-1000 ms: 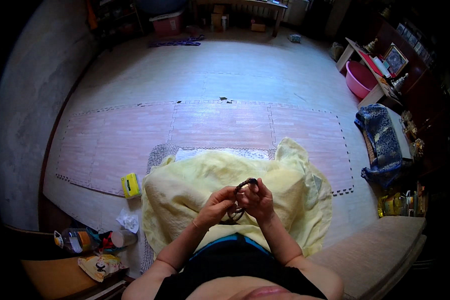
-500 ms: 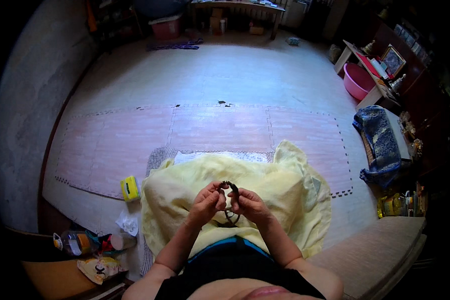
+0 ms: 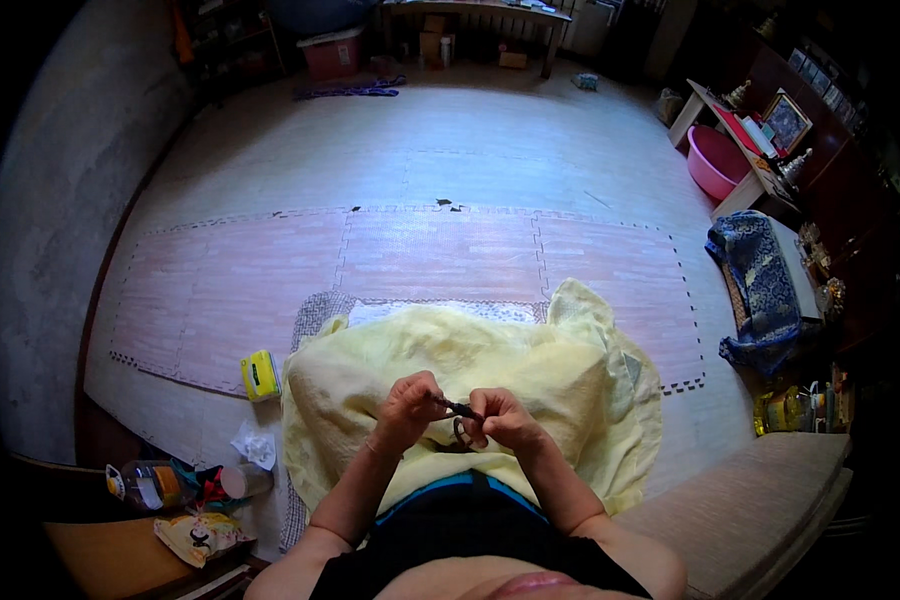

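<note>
Above my lap, both hands pinch a thin dark cord or strap [image 3: 459, 409], its exact kind too small to tell. My left hand [image 3: 406, 410] is closed on one end, fingertips pressed together. My right hand [image 3: 506, 418] grips the other side a short way off, thumb and fingers wrapped over it. Between them runs a short dark stretch, and a curved loop of it hangs below by the right hand. A pale yellow cloth [image 3: 370, 350] covers my lap and legs beneath both hands.
A yellow packet [image 3: 261, 376] lies on the floor mat to the left. Crumpled white tissue [image 3: 255, 445], a large plastic bottle [image 3: 150, 487] and a patterned bag [image 3: 202, 538] sit nearer. A brown cushioned seat [image 3: 750, 510] is at the right, beyond it a blue patterned cloth [image 3: 760, 290].
The dark cord was arched up between my hands; now it runs lower and nearly straight. My left hand has turned over it, and my right fingers have curled in.
</note>
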A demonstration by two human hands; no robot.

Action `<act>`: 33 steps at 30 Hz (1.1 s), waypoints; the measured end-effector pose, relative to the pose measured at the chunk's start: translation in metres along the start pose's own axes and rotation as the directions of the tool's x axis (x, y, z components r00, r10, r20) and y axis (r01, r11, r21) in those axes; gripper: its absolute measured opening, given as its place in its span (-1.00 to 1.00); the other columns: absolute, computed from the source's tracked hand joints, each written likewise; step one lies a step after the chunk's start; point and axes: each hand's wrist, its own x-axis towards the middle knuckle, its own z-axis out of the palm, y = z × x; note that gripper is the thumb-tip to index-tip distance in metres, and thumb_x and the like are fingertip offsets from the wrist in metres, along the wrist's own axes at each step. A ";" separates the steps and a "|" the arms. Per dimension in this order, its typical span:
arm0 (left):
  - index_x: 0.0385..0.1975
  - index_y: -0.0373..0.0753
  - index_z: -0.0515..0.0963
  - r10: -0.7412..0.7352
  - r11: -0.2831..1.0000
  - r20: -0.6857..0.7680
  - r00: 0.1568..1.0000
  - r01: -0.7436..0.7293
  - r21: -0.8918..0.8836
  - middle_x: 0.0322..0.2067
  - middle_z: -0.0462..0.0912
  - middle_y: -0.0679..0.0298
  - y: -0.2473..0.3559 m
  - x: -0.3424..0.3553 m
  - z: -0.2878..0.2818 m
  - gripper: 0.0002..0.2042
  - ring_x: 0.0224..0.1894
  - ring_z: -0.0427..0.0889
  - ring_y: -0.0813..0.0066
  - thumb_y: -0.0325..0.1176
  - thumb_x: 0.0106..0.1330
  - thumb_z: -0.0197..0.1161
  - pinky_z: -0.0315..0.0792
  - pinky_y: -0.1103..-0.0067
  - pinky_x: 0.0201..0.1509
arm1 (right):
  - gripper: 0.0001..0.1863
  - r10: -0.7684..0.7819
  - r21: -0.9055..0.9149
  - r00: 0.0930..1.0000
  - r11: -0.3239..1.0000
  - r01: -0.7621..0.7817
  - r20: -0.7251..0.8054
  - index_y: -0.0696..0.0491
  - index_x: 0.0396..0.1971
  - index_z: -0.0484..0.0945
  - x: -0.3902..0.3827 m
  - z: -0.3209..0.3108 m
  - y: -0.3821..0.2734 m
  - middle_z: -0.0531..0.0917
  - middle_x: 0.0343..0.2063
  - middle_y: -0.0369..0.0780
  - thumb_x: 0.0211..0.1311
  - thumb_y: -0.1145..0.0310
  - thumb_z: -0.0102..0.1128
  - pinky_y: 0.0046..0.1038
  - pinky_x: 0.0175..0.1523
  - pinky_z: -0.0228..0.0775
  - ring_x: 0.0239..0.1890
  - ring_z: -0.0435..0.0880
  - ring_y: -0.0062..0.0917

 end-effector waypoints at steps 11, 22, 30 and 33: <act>-0.74 -0.26 0.28 -0.009 0.991 0.218 0.976 -0.019 0.129 -0.74 0.17 0.43 -0.008 -0.004 -0.001 -0.62 -0.66 0.06 0.70 -0.08 0.15 -0.01 -0.04 0.73 -0.61 | -0.55 -0.081 0.140 0.997 0.987 0.081 -0.010 0.02 -0.74 0.23 -0.003 -0.015 0.012 0.25 -0.82 -0.40 -0.23 0.00 0.24 -0.69 -0.68 -0.06 -0.74 0.15 -0.74; -0.82 -0.19 0.14 -0.092 0.961 0.263 0.960 0.017 0.276 -0.80 0.09 0.44 -0.012 -0.004 0.002 -0.59 -0.70 0.02 0.66 -0.07 0.11 0.02 -0.07 0.67 -0.62 | -0.33 -0.080 0.425 0.989 0.897 0.124 -0.120 0.00 -0.85 0.11 -0.001 -0.004 -0.002 0.17 -0.88 -0.32 -0.04 -0.34 -0.54 -0.52 -0.52 0.00 -0.73 0.12 -0.55; -0.81 -0.17 0.13 -0.093 0.963 0.266 0.959 0.019 0.269 -0.79 0.09 0.47 -0.014 -0.003 0.001 -0.60 -0.70 0.01 0.68 -0.09 0.10 0.05 -0.11 0.68 -0.65 | -0.33 -0.070 0.505 0.989 0.854 0.125 -0.127 0.02 -0.84 0.11 0.003 -0.011 0.001 0.17 -0.90 -0.27 -0.02 -0.32 -0.54 -0.50 -0.51 0.01 -0.75 0.10 -0.51; -0.80 -0.19 0.18 -0.089 0.958 0.266 0.960 0.009 0.286 -0.76 0.12 0.52 -0.017 -0.003 -0.002 -0.63 -0.67 0.01 0.78 -0.13 0.09 0.09 -0.10 0.75 -0.66 | -0.34 -0.076 0.501 0.987 0.854 0.139 -0.145 0.02 -0.82 0.12 0.003 -0.011 0.002 0.17 -0.89 -0.28 -0.02 -0.33 -0.53 -0.49 -0.51 0.02 -0.75 0.10 -0.52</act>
